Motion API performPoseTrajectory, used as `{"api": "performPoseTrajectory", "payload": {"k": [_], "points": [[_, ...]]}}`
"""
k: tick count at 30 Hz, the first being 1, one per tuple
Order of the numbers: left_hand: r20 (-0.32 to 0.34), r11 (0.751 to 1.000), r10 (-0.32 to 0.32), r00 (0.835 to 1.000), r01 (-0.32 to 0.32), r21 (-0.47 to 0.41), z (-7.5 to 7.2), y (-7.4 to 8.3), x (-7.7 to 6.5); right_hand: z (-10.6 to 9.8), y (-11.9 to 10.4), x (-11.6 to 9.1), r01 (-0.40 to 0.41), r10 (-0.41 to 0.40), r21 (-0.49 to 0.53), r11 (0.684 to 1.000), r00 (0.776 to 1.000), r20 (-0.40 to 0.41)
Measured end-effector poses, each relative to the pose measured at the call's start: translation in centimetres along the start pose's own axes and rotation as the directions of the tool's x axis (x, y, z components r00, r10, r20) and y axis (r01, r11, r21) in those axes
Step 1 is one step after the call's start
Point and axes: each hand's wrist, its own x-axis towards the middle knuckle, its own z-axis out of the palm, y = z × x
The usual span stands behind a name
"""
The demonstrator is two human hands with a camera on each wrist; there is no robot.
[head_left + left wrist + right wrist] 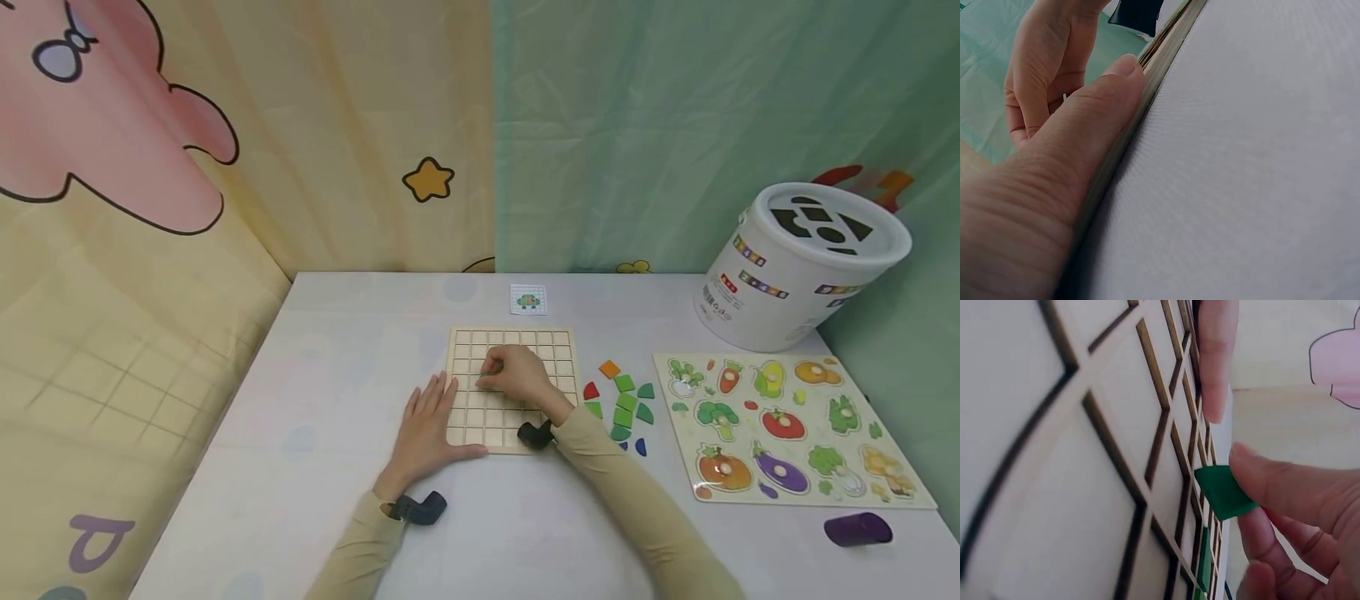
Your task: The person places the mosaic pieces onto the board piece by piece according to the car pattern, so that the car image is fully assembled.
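Pinched by the right hand (517, 372), a flat green piece (1225, 492) is over the ridged wooden board (491, 421); the left hand (425, 429), fingers straight, touches the board's edge; white table (337, 383) spreads beyond its left side.

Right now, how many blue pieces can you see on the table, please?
2. One blue piece lies to the right of the right sleeve; the other blue piece is just left of the first, partly hidden at the sleeve's edge. The sleeve may hide more.
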Motion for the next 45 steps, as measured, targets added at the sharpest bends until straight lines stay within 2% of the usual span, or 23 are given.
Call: {"api": "performPoseTrajectory", "payload": {"k": [6, 18, 23, 34, 37, 40, 43, 45], "points": [[-0.005, 1.0, 0.006, 1.0, -0.006, -0.001, 0.1, 0.0, 0.0, 0.6, -0.7, 0.2, -0.033, 0.033, 0.004, 0.999, 0.999, -0.014], [-0.034, 1.0, 0.025, 0.999, -0.026, -0.013, -0.2, 0.3, -0.1, 0.2, -0.9, 0.6, -0.077, 0.083, -0.121, 0.99, 0.995, 0.046], [-0.029, 1.0, 0.025, 0.999, -0.025, -0.002, -0.2, 0.3, 0.0, 0.1, -1.2, 0.6, -0.094, 0.103, -0.139, 0.986, 0.993, 0.054], [-0.034, 1.0, 0.022, 0.999, -0.023, -0.007, -0.3, 0.3, -0.1, 0.1, -1.5, 0.4, -0.084, 0.098, -0.202, 0.976, 0.994, 0.057], [-0.037, 1.0, 0.024, 0.999, -0.024, -0.01, -0.2, 0.2, -0.1, -0.1, -1.5, 0.2, -0.088, 0.108, -0.227, 0.97, 0.991, 0.077], [-0.043, 1.0, 0.025, 0.999, -0.025, -0.01, -0.2, 0.2, -0.1, -0.4, -1.4, -0.1, -0.083, 0.117, -0.242, 0.967, 0.985, 0.13], [-0.037, 1.0, 0.02, 0.999, -0.02, -0.006, -0.2, 0.3, -0.1, -0.8, -1.3, -0.6, -0.064, 0.109, -0.248, 0.967, 0.979, 0.172], [-0.028, 1.0, 0.015, 1.0, -0.015, -0.002, -0.2, 0.3, 0.0, -1.3, -1.2, -1.1, -0.047, 0.089, -0.239, 0.97, 0.981, 0.171]]}}
